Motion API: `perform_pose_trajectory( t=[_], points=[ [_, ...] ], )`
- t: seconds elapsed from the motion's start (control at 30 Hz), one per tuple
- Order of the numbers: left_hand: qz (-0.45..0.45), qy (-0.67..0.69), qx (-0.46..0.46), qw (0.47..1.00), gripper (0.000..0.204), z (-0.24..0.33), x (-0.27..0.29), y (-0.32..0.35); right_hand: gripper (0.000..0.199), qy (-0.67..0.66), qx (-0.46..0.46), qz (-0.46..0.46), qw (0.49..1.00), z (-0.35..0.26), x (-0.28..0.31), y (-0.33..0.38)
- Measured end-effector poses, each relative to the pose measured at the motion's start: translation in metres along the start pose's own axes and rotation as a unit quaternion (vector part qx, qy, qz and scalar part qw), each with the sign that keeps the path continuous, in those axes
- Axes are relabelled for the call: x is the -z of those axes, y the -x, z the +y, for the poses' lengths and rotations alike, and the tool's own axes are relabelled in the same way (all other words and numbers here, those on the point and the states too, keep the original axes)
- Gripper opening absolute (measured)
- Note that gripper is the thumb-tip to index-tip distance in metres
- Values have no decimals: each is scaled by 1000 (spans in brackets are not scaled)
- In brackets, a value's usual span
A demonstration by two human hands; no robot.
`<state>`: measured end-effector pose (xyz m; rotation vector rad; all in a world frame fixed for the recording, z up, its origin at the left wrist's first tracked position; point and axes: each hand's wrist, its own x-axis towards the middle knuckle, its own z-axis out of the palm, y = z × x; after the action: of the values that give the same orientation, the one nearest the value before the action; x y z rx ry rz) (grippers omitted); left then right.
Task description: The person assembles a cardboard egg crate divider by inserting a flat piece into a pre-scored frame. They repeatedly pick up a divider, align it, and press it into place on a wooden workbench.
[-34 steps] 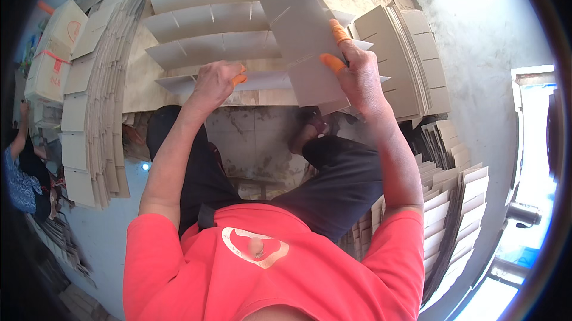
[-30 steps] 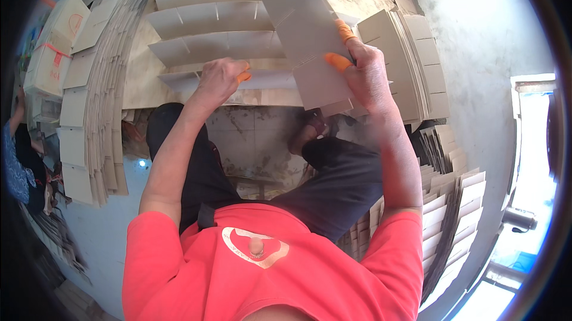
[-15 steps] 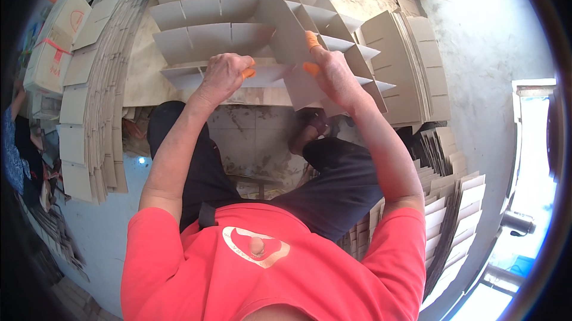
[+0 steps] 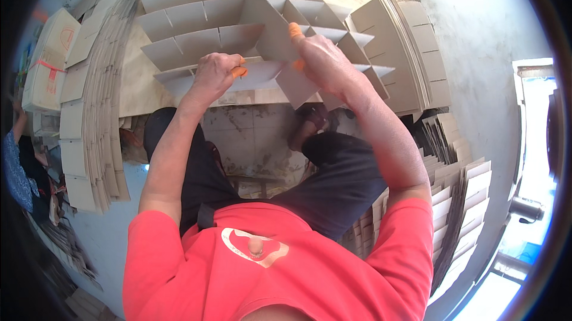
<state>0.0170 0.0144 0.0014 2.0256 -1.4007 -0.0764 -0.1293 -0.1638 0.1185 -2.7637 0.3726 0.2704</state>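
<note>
A partly assembled grid of slotted grey cardboard dividers (image 4: pixel 235 38) stands on the wooden table before me. My left hand (image 4: pixel 215 75) is closed on the nearest lengthwise strip (image 4: pixel 262 78), thumb and finger pinching its upper edge. The crossing divider (image 4: pixel 256 5) slants across the lengthwise strips. My right hand (image 4: pixel 328 64) grips this crossing piece near its close end, one finger stretched along it. Orange covers sit on some fingertips of both hands. To the right, further crossing dividers (image 4: pixel 348 38) are interlocked with the strips. The slots under my right hand are hidden.
Stacked cardboard sheets (image 4: pixel 98 76) line the left side, with a taped carton (image 4: pixel 50 82) beyond. Another stack (image 4: pixel 384 53) leans at the right of the wooden table (image 4: pixel 134 91). More slotted pieces (image 4: pixel 459 214) stand low at my right. Part of another person (image 4: pixel 18 166) shows far left.
The right hand and the crossing divider have shifted slightly left, and that hand has turned more over the divider. My left hand keeps its pinch on the near strip. The view has shifted a little.
</note>
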Motion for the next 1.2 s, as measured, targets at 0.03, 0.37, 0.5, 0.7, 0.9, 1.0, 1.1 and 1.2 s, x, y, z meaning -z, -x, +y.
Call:
perform_pose_trajectory(
  t=[0.03, 0.37, 0.5, 0.7, 0.9, 1.0, 1.1, 1.2],
  points=[
    [-2, -8, 0, 1000, 13, 2, 0, 1, 61, 42, -15, -10, 999, -3, 3, 1],
    [-19, -22, 4, 1000, 23, 11, 3, 5, 21, -70, 44, 146, 986, 46, -47, 19],
    [34, -2, -56, 998, 45, 21, 14, 9, 32, 148, -137, 402, 893, 134, -25, 51],
    [47, -81, -44, 995, 53, 9, 23, 23, 51, 290, -384, 262, 837, 230, -33, 104],
    [37, -104, -28, 994, 51, -2, 23, 27, 42, 244, -306, 280, 877, 271, -37, 115],
    [33, -102, -22, 994, 50, -3, 24, 29, 38, 194, -345, 279, 875, 264, -25, 115],
    [40, -94, -27, 994, 49, -2, 27, 28, 34, 192, -367, 323, 851, 255, -13, 120],
    [59, -92, -26, 994, 48, -2, 33, 31, 30, 197, -304, 459, 811, 225, -4, 117]
  ],
)
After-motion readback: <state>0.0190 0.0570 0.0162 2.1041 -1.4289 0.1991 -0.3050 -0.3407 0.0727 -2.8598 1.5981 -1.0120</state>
